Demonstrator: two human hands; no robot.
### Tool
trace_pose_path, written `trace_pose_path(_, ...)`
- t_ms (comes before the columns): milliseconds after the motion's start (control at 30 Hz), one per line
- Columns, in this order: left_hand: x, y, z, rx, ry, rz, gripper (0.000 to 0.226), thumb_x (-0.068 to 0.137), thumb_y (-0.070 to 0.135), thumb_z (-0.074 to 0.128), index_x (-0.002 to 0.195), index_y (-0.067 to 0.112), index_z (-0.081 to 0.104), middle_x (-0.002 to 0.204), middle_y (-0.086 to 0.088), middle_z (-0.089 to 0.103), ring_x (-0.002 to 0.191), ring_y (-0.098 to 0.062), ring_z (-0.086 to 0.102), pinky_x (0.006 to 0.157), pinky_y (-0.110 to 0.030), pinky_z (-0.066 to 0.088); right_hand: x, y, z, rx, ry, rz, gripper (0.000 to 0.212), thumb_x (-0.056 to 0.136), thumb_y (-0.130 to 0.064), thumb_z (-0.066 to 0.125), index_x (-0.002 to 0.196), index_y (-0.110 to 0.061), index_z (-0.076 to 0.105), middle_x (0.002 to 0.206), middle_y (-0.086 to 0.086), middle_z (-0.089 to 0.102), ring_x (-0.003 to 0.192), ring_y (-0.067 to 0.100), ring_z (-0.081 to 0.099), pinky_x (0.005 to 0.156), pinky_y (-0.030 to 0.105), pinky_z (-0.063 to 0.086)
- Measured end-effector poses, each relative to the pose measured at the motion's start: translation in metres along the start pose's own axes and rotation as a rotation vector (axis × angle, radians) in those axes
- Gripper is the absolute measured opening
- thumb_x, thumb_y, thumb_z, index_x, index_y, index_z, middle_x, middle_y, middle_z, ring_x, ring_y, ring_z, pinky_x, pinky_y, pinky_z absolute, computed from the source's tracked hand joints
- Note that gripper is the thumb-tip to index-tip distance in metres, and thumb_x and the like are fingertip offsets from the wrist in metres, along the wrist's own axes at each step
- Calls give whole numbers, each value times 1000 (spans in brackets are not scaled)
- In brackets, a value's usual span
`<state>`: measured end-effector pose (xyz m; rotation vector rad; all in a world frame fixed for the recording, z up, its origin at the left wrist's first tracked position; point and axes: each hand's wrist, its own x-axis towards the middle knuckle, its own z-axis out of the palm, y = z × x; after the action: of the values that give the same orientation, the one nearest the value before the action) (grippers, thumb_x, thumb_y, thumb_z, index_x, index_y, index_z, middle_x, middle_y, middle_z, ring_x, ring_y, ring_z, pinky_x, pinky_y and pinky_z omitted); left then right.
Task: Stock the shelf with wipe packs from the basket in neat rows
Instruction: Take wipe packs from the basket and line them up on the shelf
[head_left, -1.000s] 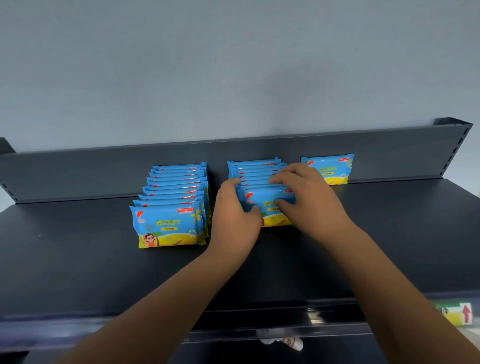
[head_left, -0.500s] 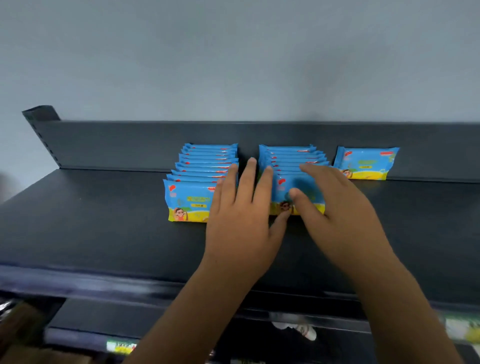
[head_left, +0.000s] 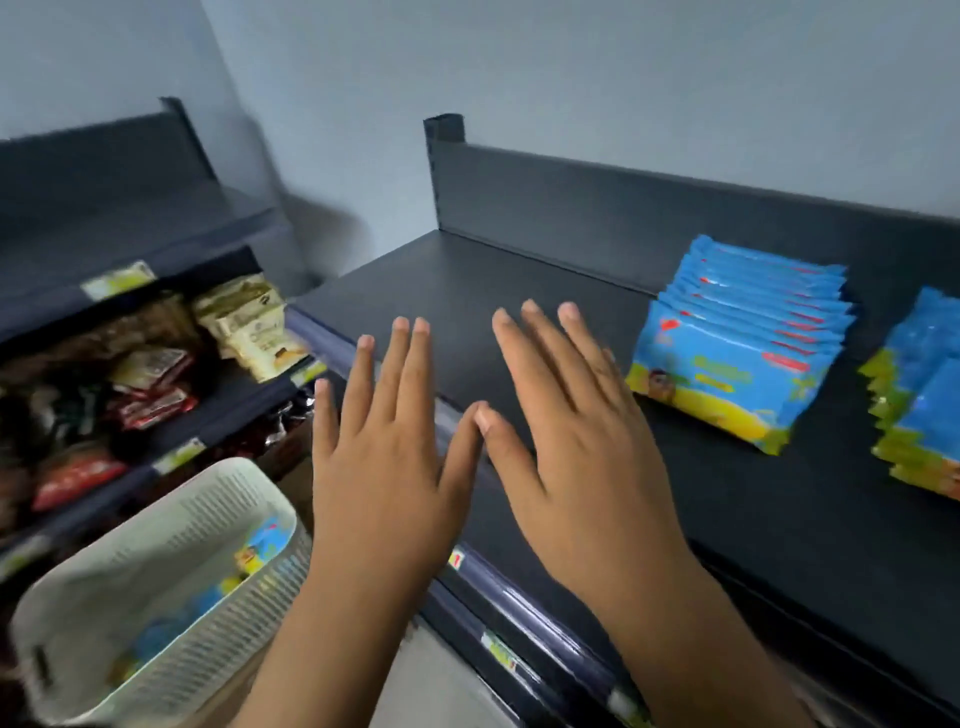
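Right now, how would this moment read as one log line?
left hand: open, empty | right hand: open, empty | basket: packs inside | shelf: one row, second row cut off by frame

left hand: bare, short nails | right hand: bare, short nails | forearms: bare to frame edge

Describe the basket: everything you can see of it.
The basket sits low at the left, below the shelf, somewhat blurred. It looks like off-white plastic, rectangular with rounded corners, walls cut with fine vertical slots, a handle slot in the near end. Open-topped, it holds a few blue wipe packs. The left forearm crosses in front of its right corner; contact cannot be told. What it stands on is hidden.
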<state>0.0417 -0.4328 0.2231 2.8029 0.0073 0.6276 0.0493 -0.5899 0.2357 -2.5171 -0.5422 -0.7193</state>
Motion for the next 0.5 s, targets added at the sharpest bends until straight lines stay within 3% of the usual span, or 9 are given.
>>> trace_pose_path(333,-76,-203,-7,123,11,-509,76,97,70,13,162,34,-2,169,14,-5,156,-11,-14,126,-43,-4,23,-137,178,145,-385,-268,71,105,-63,18,163,-22,22,172,-4,13,159,14,-3,129,44,11)
trace_pose_path(500,-104,-291,9,113,-46,-633,78,95,75,8,161,37,-8,170,14,-3,156,-11,-13,125,-41,-5,22,-190,259,175,-516,-332,75,102,-67,6,164,-25,16,172,-6,11,159,13,-4,129,45,9)
